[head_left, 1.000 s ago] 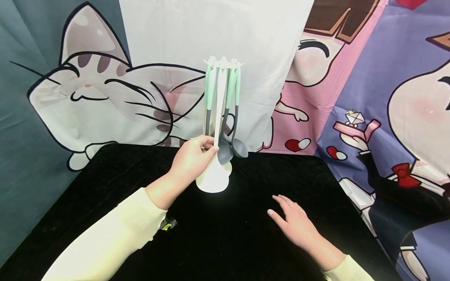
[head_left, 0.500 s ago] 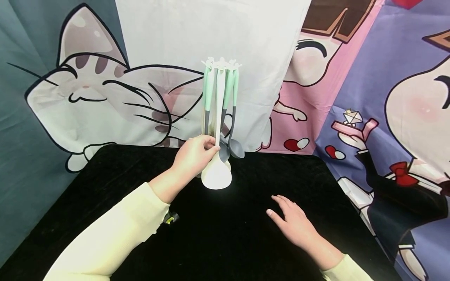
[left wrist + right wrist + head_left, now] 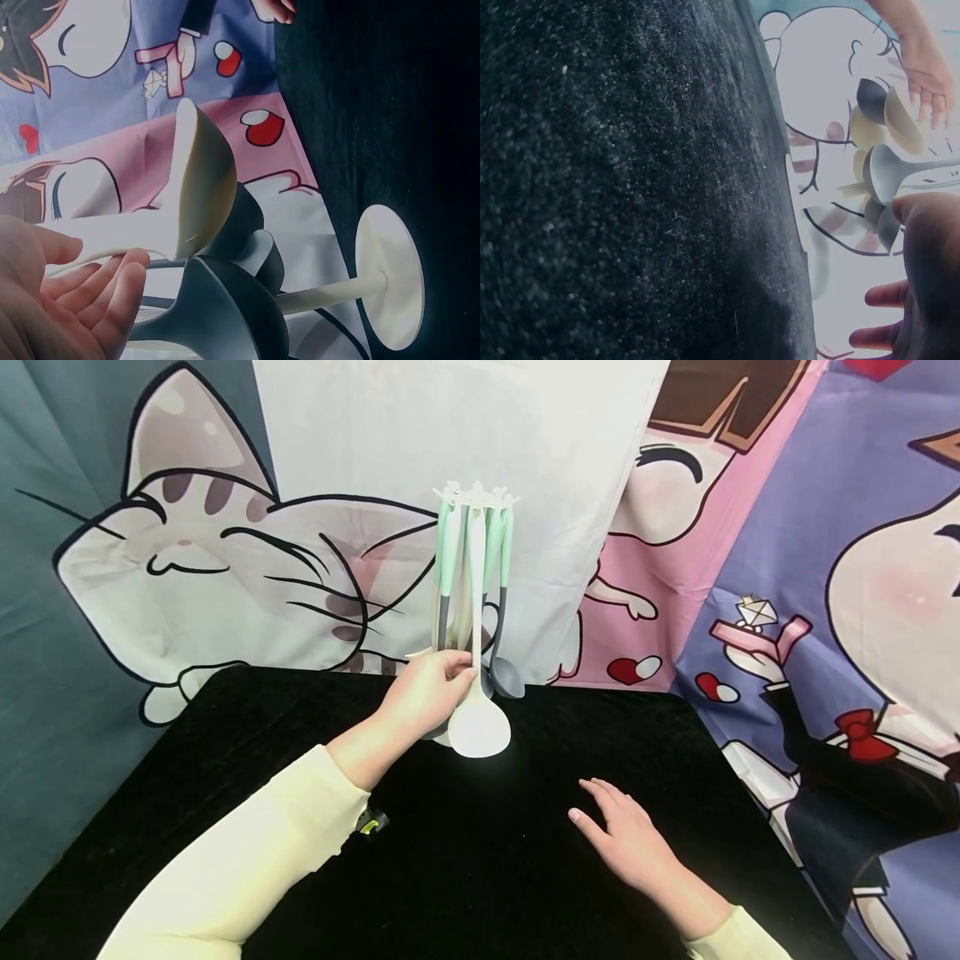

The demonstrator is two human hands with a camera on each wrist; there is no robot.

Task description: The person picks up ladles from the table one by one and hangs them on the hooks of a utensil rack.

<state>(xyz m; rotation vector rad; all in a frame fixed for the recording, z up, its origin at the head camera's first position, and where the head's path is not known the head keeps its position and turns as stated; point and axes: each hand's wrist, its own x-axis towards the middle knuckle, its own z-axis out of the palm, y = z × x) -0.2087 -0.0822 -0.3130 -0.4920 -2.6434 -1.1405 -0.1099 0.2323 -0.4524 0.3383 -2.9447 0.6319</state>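
My left hand [image 3: 429, 689] pinches the handle of a white ladle [image 3: 480, 727] just above its bowl, thumb on one side and fingers on the other. The ladle's upper end reaches the hooked top of a white utensil stand [image 3: 477, 496]. Around it hang several utensils with mint-green handles, among them a grey ladle [image 3: 507, 678]. In the left wrist view, the white bowl stands beside a large grey ladle [image 3: 225, 307], and the stand's round base [image 3: 390, 277] shows. Lower right in the head view, my right hand [image 3: 626, 839] holds nothing, its fingers extended over the table.
A black cloth-covered table [image 3: 480, 877] spreads beneath both hands. Right behind the stand hangs a cartoon-printed backdrop [image 3: 360, 585], which also lines the right side. A small black and yellow-green object [image 3: 371, 821] shows at the left sleeve.
My left hand has shifted right with the white ladle's bowl, which has also risen slightly. The grey utensils behind have changed position and are more hidden. My right hand has stayed nearly still.
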